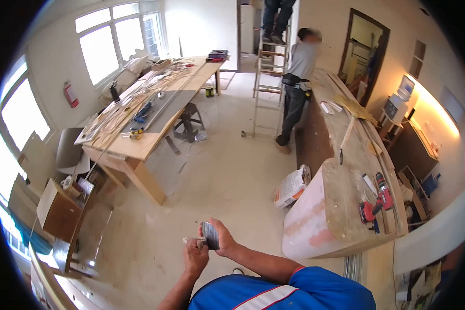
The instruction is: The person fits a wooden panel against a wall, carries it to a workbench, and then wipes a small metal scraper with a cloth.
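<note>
My right hand (223, 238) is wrapped round a flat dark grey rectangular block (210, 235), held upright in front of my body at the bottom centre. Close against its left side, my left hand (195, 254) is closed on a small pale thing (187, 240), too small to make out. Both hands are over the floor, between the long wooden table and the counter.
Left is a wooden table (134, 147) with tools and strips. On the right, a counter (341, 165) bears red power drills (382, 194). A bag (293, 187) stands beside it. Farther off are a person (300, 62) and a ladder (267, 98) with another person's legs (277, 18).
</note>
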Tool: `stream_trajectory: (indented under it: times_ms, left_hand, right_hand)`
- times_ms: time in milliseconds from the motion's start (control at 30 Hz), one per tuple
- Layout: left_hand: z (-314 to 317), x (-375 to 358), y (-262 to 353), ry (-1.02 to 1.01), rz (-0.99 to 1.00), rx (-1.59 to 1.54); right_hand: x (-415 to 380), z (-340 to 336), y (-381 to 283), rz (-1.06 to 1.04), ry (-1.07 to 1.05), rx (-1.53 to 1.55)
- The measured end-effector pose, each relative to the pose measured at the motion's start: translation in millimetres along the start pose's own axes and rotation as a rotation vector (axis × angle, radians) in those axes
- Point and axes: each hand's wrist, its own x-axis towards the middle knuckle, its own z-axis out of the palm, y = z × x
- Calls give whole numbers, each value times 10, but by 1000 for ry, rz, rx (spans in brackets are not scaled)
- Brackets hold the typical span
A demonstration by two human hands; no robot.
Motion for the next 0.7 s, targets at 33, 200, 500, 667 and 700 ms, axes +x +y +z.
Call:
stream_trajectory:
  times_ms: [33, 200, 500, 667, 700]
  left_hand:
    - [53, 17, 75, -11, 114, 37]
    - [154, 247, 212, -184, 61, 28]
    - [1, 398, 424, -291, 245, -110]
    - [117, 588, 149, -250, 199, -103]
    - [129, 569, 91, -288, 197, -103]
  right_hand:
    - [-7, -4, -89, -29, 38, -2]
    - [-69, -30, -324, -160, 45, -28]
    - [-117, 106, -451, -289, 117, -50]
    - [-161, 242, -399, -388, 110, -33]
    - [-198, 248, -398, -363, 133, 3]
